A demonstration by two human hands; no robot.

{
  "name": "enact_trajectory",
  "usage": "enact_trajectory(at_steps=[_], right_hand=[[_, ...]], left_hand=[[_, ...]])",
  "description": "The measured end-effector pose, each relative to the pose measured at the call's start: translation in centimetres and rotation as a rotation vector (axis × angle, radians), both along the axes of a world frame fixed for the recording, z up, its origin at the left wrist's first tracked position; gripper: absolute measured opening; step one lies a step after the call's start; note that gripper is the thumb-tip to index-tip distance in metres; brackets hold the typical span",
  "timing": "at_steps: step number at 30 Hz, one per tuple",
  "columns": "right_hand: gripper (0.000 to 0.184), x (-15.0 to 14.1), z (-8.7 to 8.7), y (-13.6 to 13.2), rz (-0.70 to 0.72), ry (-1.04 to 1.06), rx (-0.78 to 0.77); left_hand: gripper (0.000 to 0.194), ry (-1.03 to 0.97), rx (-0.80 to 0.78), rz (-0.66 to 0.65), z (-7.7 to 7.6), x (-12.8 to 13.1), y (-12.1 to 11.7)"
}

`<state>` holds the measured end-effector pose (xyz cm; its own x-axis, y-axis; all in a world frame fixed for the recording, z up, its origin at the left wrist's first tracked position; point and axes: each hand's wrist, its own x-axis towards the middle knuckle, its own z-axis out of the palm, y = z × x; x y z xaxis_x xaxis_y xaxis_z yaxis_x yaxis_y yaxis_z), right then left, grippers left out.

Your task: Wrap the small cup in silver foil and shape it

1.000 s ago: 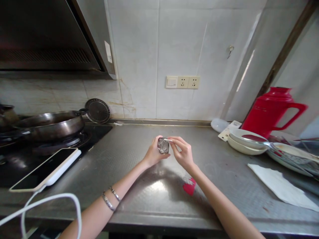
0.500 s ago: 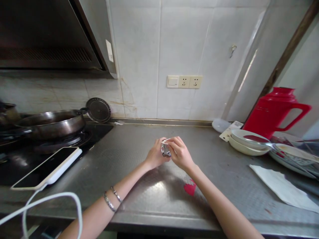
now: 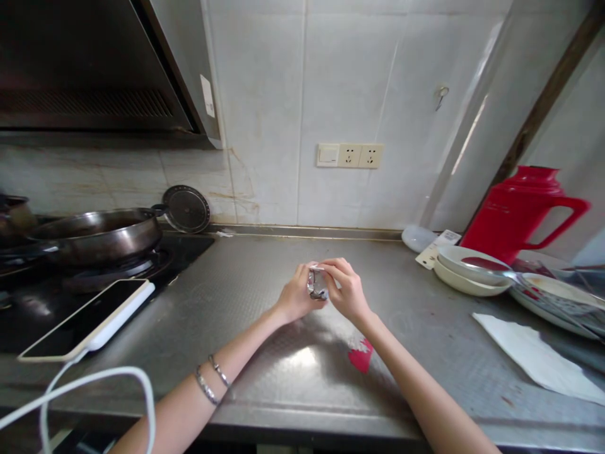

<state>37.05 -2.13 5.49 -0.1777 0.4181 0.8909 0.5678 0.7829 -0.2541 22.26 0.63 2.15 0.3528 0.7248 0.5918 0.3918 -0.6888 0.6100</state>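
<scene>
A small foil packet [image 3: 317, 285] with a shiny silver, crinkled end is held just above the metal counter, in the middle of the head view. My left hand [image 3: 299, 296] is wrapped round its left side. At the top right edge, my right hand [image 3: 347, 289] pinches a thin pale strip or flap of it between thumb and fingers. Most of the packet's body is hidden by the hands, and its contents cannot be made out. A torn red scrap [image 3: 361, 358] lies on the counter below my right hand, close to the forearm.
A phone [image 3: 85, 321] with a white cable [image 3: 94, 376] lies partly over the stove at left, near a steel pan [image 3: 108, 238]. To the right stand stacked bowls [image 3: 467, 287], a red thermos jug [image 3: 513, 214] and a white paper sheet [image 3: 539, 359].
My right fingers have shifted slightly along the packet's top edge, and more of its silver end shows. My left hand keeps its hold with little movement.
</scene>
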Motion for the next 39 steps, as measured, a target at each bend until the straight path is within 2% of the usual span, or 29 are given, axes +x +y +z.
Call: enact_trajectory(at_steps=[11, 17, 19, 22, 24, 28, 34, 39], right_hand=[[0.020, -0.1, 0.9, -0.9, 0.113, -0.152, 0.003], [0.020, 0.0, 1.0, -1.3, 0.171, -0.125, -0.027], [0.018, 0.1, 1.0, -1.1, 0.144, -0.032, -0.034], [0.018, 0.4, 0.7, -0.6, 0.010, 0.110, -0.030], [0.019, 0.5, 0.5, -0.2, -0.046, 0.096, -0.028], [0.023, 0.4, 0.2, -0.1, 0.010, -0.049, -0.027], [0.023, 0.1, 0.5, -0.8, 0.061, -0.084, 0.032], [0.022, -0.1, 0.8, -1.1, 0.078, -0.114, 0.039]], left_hand=[[0.075, 0.033, -0.027, 0.063, 0.5, -0.4, -0.2], [0.074, -0.061, -0.075, 0.064, 0.4, -0.3, 0.3], [0.073, -0.120, -0.128, 0.046, 0.4, -0.2, 0.4], [0.074, -0.194, -0.179, 0.007, 0.5, 0.1, 0.1], [0.073, -0.214, -0.201, -0.021, 0.7, 0.3, -0.2], [0.071, -0.231, -0.239, -0.037, 1.0, 0.6, -0.7], [0.069, -0.290, -0.243, -0.031, 0.8, 0.6, -0.3], [0.073, -0.359, -0.393, 0.006, 0.3, 0.5, 0.4]])
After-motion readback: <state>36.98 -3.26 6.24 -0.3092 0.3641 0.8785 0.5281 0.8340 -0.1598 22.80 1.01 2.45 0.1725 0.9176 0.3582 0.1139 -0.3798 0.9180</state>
